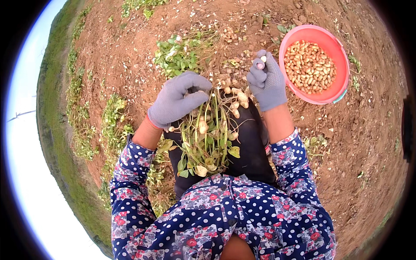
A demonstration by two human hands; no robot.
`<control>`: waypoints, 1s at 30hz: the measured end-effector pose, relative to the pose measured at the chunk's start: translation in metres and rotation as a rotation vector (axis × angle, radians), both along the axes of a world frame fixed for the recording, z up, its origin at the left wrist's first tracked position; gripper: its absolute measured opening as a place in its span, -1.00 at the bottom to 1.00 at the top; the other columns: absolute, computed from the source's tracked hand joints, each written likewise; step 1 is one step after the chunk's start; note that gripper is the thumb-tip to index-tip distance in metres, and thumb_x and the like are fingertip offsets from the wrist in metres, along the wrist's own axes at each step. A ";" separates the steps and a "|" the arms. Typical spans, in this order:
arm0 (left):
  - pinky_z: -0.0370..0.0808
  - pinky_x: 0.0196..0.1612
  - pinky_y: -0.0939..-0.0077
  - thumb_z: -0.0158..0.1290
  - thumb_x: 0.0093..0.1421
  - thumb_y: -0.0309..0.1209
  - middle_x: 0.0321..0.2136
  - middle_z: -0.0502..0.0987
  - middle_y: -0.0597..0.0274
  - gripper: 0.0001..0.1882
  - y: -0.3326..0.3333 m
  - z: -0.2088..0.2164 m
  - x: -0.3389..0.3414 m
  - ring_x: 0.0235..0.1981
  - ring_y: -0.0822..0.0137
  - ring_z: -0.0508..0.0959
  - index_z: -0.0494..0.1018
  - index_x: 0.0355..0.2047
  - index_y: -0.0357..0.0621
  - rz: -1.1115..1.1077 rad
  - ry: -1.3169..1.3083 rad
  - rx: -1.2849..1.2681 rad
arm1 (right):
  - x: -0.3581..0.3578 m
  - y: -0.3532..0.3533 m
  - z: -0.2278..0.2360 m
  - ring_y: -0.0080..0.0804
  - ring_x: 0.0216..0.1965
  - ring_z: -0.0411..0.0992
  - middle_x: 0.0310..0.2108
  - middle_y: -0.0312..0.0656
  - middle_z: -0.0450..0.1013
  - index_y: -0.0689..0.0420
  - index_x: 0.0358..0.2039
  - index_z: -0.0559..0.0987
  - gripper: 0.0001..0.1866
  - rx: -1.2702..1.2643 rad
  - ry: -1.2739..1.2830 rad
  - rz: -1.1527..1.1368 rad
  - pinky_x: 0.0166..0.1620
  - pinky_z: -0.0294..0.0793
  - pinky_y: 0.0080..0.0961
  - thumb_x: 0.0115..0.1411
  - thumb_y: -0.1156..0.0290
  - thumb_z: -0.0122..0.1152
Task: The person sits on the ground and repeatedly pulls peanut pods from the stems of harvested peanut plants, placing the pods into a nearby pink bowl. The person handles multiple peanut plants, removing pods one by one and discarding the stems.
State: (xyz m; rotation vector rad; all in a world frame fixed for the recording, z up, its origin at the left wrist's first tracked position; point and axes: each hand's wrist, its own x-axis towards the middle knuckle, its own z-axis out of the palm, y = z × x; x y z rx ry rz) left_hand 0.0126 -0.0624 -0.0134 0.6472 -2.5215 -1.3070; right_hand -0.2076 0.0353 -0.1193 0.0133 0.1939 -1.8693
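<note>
Both my hands wear grey knit gloves. A pulled-up peanut plant [203, 138] lies across my lap in dark trousers, its leaves toward me and its roots away. Pods hang from it, the thickest cluster of peanuts [238, 99] being at the right of the root end. My left hand [180, 97] pinches the plant near its roots between thumb and forefinger. Raised to the right of the roots, my right hand [266, 82] has its fingers curled in. Pale spots show at its fingertips; whether a peanut is among them I cannot make out.
A pink bucket [342, 56] partly filled with peanuts [310, 67] stands on the soil just beyond my right hand. Leafy plants [177, 56] lie ahead, more plants [115, 117] along the left. Reddish-brown soil [346, 143] stretches around, with a grassy strip [60, 143] at far left.
</note>
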 end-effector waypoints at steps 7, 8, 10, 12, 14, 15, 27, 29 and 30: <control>0.49 -0.23 0.46 0.28 -0.04 -0.44 -0.30 0.56 0.25 -0.63 0.030 0.022 0.027 -0.32 0.39 0.56 0.54 -0.16 -0.15 0.204 0.135 -0.050 | -0.118 0.037 -0.032 -0.43 -0.27 0.47 -0.17 0.01 0.43 0.39 0.08 0.30 -0.41 0.207 -0.650 -0.598 -0.35 0.49 -0.49 0.37 0.04 -0.10; 0.49 -0.24 0.44 0.31 -0.08 -0.41 -0.31 0.55 0.24 -0.63 0.037 0.030 0.031 -0.33 0.36 0.57 0.56 -0.19 -0.12 0.182 0.087 -0.181 | -0.116 0.043 -0.018 -0.45 -0.22 0.45 -0.06 0.04 0.38 0.40 0.13 0.26 -0.38 0.119 -0.680 -0.609 -0.35 0.47 -0.46 0.37 0.05 -0.09; 0.45 -0.32 0.35 0.39 -0.23 -0.15 -0.39 0.52 0.27 -0.52 0.046 0.043 0.023 -0.39 0.16 0.54 0.58 -0.25 0.03 0.000 0.073 -0.539 | -0.110 0.053 -0.010 -0.49 -0.19 0.42 0.02 0.05 0.35 0.40 0.19 0.22 -0.35 -0.054 -0.500 -0.505 -0.35 0.46 -0.46 0.37 0.05 -0.08; 0.38 -0.45 0.39 0.38 -0.22 -0.09 -0.47 0.47 0.29 -0.50 0.063 0.055 0.015 -0.50 0.20 0.49 0.57 -0.25 0.03 -0.070 -0.033 -0.671 | -0.087 0.052 -0.018 -0.53 -0.23 0.43 -0.02 0.01 0.39 0.39 0.19 0.24 -0.35 -0.209 -0.110 -0.231 -0.36 0.47 -0.53 0.37 0.04 -0.09; 0.39 -0.44 0.36 0.34 -0.17 -0.08 -0.47 0.48 0.24 -0.56 0.074 0.055 0.015 -0.48 0.18 0.51 0.55 -0.29 0.02 -0.021 -0.257 -0.714 | -0.028 0.048 0.014 -0.58 -0.29 0.43 -0.12 -0.06 0.45 0.36 0.18 0.29 -0.40 -0.203 0.270 -0.077 -0.39 0.44 -0.66 0.36 0.08 -0.04; 0.39 -0.44 0.35 0.33 -0.13 -0.11 -0.48 0.48 0.23 -0.60 0.078 0.053 0.016 -0.48 0.18 0.51 0.55 -0.31 0.01 0.012 -0.323 -0.725 | -0.002 0.053 0.037 -0.49 -0.38 0.53 -0.25 -0.08 0.53 0.34 0.12 0.36 -0.45 -0.031 0.477 0.022 -0.44 0.47 -0.72 0.31 0.15 0.06; 0.48 -0.12 0.30 0.11 0.10 -0.47 -0.31 0.57 0.10 -0.76 0.085 0.025 0.012 -0.30 0.13 0.58 0.56 -0.19 -0.16 0.528 -0.084 -0.263 | 0.065 0.050 0.058 -0.24 -0.41 0.51 -0.44 -0.18 0.49 0.09 -0.18 0.56 -0.73 -0.039 1.839 -0.028 -0.34 0.46 -0.37 0.14 0.27 0.25; 0.40 0.01 0.17 0.16 0.02 -0.39 -0.22 0.55 0.12 -0.72 0.083 0.037 0.003 -0.19 0.12 0.55 0.56 -0.21 -0.10 0.333 -0.032 -0.592 | 0.064 0.057 0.049 -0.34 -0.40 0.49 -0.40 -0.16 0.50 0.14 -0.14 0.56 -0.73 0.098 1.474 0.084 -0.31 0.45 -0.42 0.16 0.33 0.21; 0.36 0.08 0.11 0.19 -0.02 -0.35 -0.18 0.54 0.13 -0.70 0.082 0.038 0.001 -0.13 0.11 0.54 0.56 -0.22 -0.06 0.234 -0.011 -0.752 | 0.065 0.061 0.048 -0.38 -0.39 0.49 -0.38 -0.16 0.51 0.17 -0.13 0.55 -0.73 0.160 1.286 0.142 -0.29 0.44 -0.45 0.16 0.36 0.19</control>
